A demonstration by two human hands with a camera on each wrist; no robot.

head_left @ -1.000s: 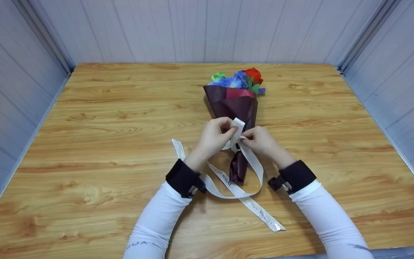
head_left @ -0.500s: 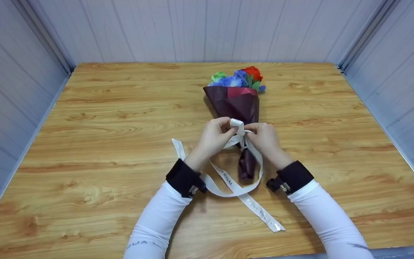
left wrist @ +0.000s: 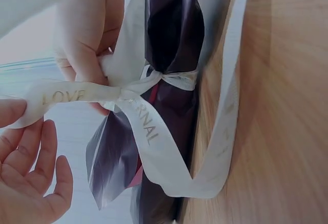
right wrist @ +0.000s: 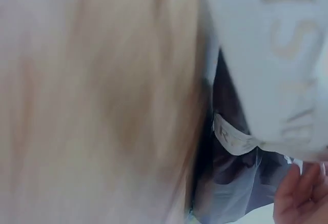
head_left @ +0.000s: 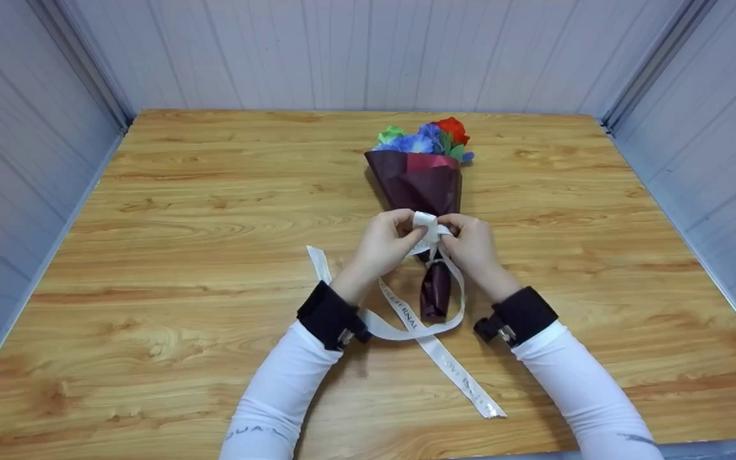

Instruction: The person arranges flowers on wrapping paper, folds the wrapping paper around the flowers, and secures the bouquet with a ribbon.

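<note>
A bouquet of artificial flowers in dark maroon wrapping paper (head_left: 416, 182) lies on the table, blooms at the far end. White ribbon (head_left: 460, 374) printed with letters is tied round its narrow stem part, as the left wrist view shows. My left hand (head_left: 377, 246) pinches an upright ribbon loop (left wrist: 64, 93) between thumb and fingers. Just right of it, my right hand (head_left: 473, 249) pinches another part of the ribbon above the knot (left wrist: 160, 75). The right fingertips are partly hidden by ribbon in the left wrist view.
One ribbon tail runs across the wooden table (head_left: 183, 287) towards the near right. Another ribbon end (head_left: 318, 262) sticks out left of my left forearm. Pale panel walls (head_left: 342, 57) enclose the table at the back and sides.
My right hand has moved slightly away from me, with the ribbon in its fingers. The bouquet's stem end has shifted a little right. The hanging ribbon curve has drawn up slightly.
</note>
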